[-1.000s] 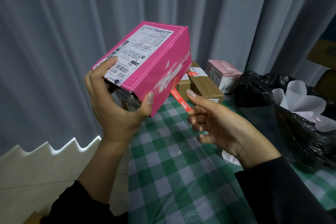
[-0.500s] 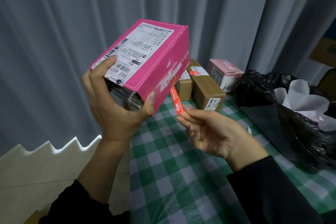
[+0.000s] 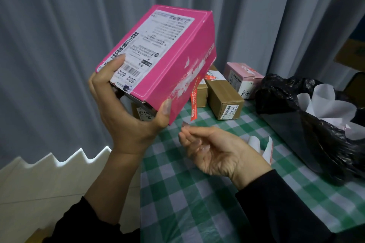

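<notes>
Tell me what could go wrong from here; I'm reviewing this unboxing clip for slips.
1. The left hand alone holds the pink box tilted in the air by its lower end, which looks open; the contents might slide out.
2. The red tear strip hangs partly torn off, and the right hand below it does not hold it; a hasty pull might snap it short.

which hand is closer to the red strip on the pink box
Right. The right hand is just below the red strip; the left hand grips the pink box at its near end.
</notes>
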